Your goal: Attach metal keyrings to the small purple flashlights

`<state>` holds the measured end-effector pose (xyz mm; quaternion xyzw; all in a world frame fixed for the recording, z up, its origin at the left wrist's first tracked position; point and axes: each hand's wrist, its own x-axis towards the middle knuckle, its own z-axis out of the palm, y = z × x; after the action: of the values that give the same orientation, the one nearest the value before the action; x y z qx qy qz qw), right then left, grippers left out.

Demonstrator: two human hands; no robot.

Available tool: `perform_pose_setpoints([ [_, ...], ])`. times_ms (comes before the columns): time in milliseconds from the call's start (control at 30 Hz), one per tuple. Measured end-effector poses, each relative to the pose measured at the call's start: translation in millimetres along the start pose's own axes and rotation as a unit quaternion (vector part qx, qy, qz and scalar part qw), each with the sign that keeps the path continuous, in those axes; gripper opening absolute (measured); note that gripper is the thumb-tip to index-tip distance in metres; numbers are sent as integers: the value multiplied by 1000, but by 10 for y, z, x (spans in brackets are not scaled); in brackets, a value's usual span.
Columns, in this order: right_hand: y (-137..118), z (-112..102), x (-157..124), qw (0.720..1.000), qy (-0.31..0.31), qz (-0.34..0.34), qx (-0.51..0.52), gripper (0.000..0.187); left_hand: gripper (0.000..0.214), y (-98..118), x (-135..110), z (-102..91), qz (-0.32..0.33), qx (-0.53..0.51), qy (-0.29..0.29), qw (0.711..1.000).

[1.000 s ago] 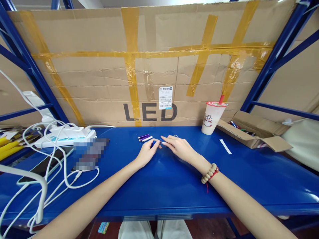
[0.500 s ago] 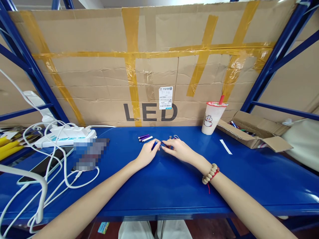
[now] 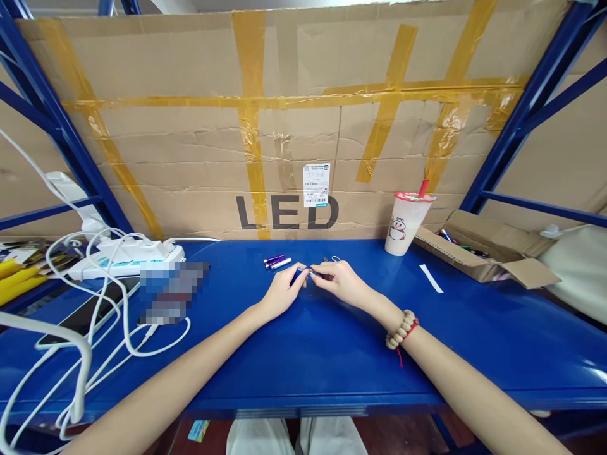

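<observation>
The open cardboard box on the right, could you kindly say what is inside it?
A blue pen-like item and some dark items show inside the box. Whatever lies beneath those items is covered and cannot be seen.

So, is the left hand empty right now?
No, the left hand grips a small blue piece, its end close to the right hand.

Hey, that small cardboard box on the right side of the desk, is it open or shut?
Open. The small cardboard box has a flap spread outward, and small items show inside.
</observation>
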<state>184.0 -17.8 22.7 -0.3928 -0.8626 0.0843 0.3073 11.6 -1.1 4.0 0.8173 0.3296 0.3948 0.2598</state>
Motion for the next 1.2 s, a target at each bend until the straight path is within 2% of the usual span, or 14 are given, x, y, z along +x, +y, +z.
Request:
perform_pose_setpoints([
  [167, -18, 7, 14, 1000, 14, -3, 13, 36, 28, 4, -3, 7, -7, -26, 4, 1000],
  [300, -14, 11, 18, 999, 47, 9, 6, 37, 29, -27, 3, 28, -26, -76, 14, 997],
  [533, -32, -9, 23, 996, 69, 46, 29, 37, 24, -96, 30, 57, -67, -143, 55, 986],
  [867, -62, 41, 26, 994, 99, 37, 30, 36, 28, -41, 24, 20, -68, -96, 43, 992],
  [1033, -5, 19, 29, 989, 129, 58, 50, 35, 27, -49, 5, 48, -74, -86, 8, 993],
  [1133, 100, -17, 25, 990, 117, 70, 22, 33, 26, -39, -3, 56, -92, -102, -2, 991],
  [1200, 169, -47, 14, 994, 76, 80, -28, 34, 27, -32, 0, 47, -100, -99, 2, 990],
])
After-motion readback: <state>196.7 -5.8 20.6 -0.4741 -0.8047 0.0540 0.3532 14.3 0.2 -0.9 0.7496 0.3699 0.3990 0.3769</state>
